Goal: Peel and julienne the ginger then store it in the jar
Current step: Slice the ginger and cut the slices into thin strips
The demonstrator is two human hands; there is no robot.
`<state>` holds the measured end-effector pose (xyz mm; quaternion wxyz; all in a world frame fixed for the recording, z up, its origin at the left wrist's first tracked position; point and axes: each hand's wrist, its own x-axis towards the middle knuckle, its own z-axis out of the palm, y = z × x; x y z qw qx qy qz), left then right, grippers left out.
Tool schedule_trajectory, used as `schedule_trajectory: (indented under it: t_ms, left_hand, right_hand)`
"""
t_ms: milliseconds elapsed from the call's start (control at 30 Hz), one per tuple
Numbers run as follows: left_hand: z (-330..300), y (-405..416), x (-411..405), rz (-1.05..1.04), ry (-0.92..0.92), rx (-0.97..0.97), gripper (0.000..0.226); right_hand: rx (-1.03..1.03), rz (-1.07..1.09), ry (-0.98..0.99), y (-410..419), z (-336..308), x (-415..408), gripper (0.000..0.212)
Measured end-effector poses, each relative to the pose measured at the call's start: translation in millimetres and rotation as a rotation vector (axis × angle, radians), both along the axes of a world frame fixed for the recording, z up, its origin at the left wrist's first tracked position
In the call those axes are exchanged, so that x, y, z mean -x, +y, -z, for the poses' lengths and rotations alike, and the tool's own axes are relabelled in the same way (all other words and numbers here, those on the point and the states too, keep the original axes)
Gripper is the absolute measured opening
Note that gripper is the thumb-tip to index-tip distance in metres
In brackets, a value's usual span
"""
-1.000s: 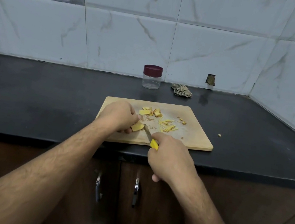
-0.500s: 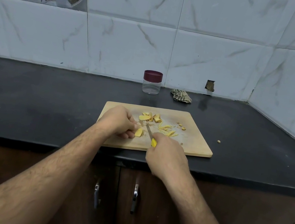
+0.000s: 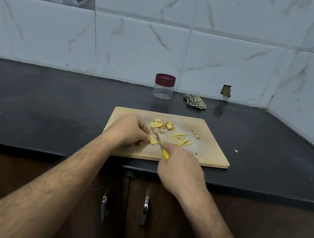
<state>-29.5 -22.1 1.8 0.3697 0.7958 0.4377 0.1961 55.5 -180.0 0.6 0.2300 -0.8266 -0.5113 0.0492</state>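
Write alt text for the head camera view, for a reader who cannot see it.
A person's left hand holds a ginger slice on a wooden cutting board while the right hand cuts it with a yellow-handled knife. Ginger strips lie beside the blade; a lidded jar stands behind on the black counter.

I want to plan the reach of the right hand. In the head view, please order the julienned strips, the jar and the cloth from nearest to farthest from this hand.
From the right hand:
1. Strips, on the board just beyond the hand.
2. Cloth, at the back by the wall, slightly right.
3. Jar, at the back, left of the cloth. Cloth and jar are nearly equal.
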Motion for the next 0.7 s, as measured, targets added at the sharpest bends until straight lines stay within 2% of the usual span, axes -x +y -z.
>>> schedule_trajectory:
  t_ms: [67,200,433,700]
  left_hand:
    - [2.8,2.3,0.6,-0.009,0.053,-0.096,0.013]
    - [6.3,1.7,-1.4,0.010,0.083,-0.143,0.030]
    - [1.9,7.2,-7.3,0.022,0.156,-0.122,0.031]
    - [3.6,10.1,-10.0,0.058,0.123,-0.112,0.032]
  right_hand:
    - [-0.005,0.008,-0.023,-0.1,-1.4,-1.6,0.051]
    - [0.005,0.008,-0.041,-0.9,-2.4,-2.0,0.050]
    - [-0.004,0.012,-0.055,-1.2,-2.1,-2.6,0.050]
    - [-0.009,-0.004,-0.064,1.9,-1.7,-0.6,0.049]
